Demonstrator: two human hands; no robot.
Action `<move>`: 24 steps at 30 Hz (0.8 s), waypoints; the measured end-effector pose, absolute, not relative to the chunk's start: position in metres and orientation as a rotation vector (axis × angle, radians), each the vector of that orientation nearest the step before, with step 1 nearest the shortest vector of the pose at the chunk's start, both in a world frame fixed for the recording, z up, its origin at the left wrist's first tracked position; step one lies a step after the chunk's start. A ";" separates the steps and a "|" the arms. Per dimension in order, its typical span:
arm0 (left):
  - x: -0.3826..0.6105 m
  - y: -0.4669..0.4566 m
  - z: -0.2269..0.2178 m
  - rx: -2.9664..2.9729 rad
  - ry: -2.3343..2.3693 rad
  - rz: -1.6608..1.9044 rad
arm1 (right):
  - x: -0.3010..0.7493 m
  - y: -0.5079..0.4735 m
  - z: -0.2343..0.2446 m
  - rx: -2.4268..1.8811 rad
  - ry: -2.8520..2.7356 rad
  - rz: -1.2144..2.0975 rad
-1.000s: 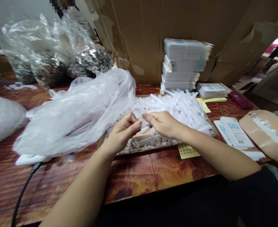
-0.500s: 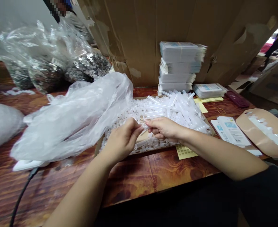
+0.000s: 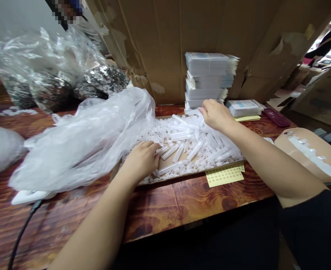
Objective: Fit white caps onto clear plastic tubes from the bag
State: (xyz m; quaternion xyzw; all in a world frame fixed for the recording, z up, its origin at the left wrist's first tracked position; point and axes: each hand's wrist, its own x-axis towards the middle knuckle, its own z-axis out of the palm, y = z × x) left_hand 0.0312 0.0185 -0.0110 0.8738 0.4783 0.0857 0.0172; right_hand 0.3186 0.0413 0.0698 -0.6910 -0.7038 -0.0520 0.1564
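Note:
A shallow cardboard tray on the wooden table holds a heap of clear plastic tubes and small white caps. My left hand rests low on the tray's left part, fingers curled down among the caps and loose tubes; what it grips, if anything, is hidden. My right hand reaches to the far side of the heap, fingers bent and pinched at a tube end near the stack of packets.
A large crumpled clear bag lies left of the tray. Bags of dark shiny pieces stand at back left. Cardboard walls the back. Yellow sticker sheet, leaflets and a tan backing sheet lie right. A black cable runs off front left.
My hands, joined on a tube over the tray's middle, have parted. The right hand went to the far end of the heap; the left dropped onto the caps.

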 end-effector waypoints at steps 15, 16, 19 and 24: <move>0.006 0.012 0.020 1.700 1.525 1.244 | 0.218 0.041 0.019 -1.191 -2.727 0.364; 0.004 0.012 0.023 1.525 1.432 1.368 | 0.211 0.041 0.015 -1.169 -2.702 0.419; 0.001 0.014 0.030 1.132 1.134 1.583 | 0.191 0.038 0.009 -1.065 -2.695 0.517; -0.007 0.022 0.029 0.878 0.923 1.552 | 0.157 0.030 0.008 -0.985 -2.818 0.405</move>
